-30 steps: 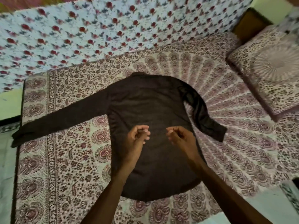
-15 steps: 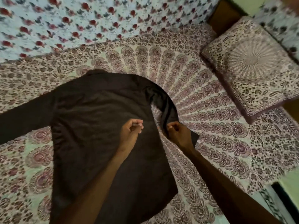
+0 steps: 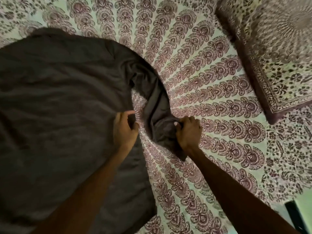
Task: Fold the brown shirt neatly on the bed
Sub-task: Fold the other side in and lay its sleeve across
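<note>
The brown shirt (image 3: 55,102) lies spread back-up on the patterned bed sheet (image 3: 211,115), filling the left half of the view; its left sleeve and collar are out of frame. The right sleeve (image 3: 155,105) curves down beside the body. My right hand (image 3: 188,132) grips the bunched lower end of that sleeve near the cuff. My left hand (image 3: 125,129) is at the shirt's right side edge, thumb and fingers curled round the fabric there.
A pillow (image 3: 276,53) in matching print lies at the upper right. The bed's near edge and a dark strip of floor (image 3: 293,215) show at the lower right. Bare sheet stretches between the sleeve and the pillow.
The view has swung right and closer. My right hand has gone from above the shirt's body to the right sleeve and gripped it; my left hand has shifted to the side edge.
</note>
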